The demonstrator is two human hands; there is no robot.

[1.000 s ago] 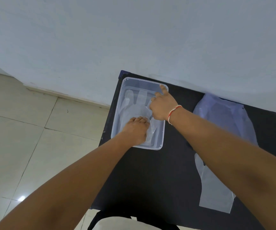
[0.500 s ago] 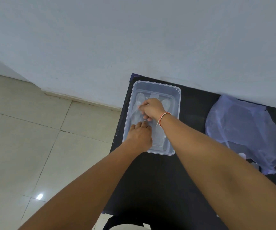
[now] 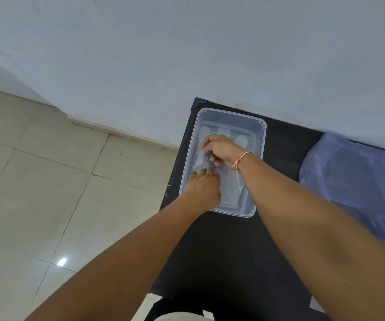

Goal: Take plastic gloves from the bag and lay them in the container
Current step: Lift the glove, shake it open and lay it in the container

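A clear rectangular container [image 3: 262,144] sits at the far left corner of the black table [image 3: 221,251]. A thin see-through plastic glove [image 3: 232,188] lies flat inside it, its fingertips toward the far wall. My right hand [image 3: 221,149], with a red and white thread at the wrist, is inside the container with its fingers pinched on the glove's film. My left hand [image 3: 202,187] presses flat on the glove near the container's near left wall. The bluish plastic bag [image 3: 353,188] lies crumpled at the right of the table.
A pale wall runs right behind the table. Tiled floor lies to the left, below the table's left edge. A clear sheet of plastic shows at the lower right table edge [image 3: 316,305].
My right hand has moved from the container's far right rim to its middle and pinched the glove. My left hand has stayed put on the glove.
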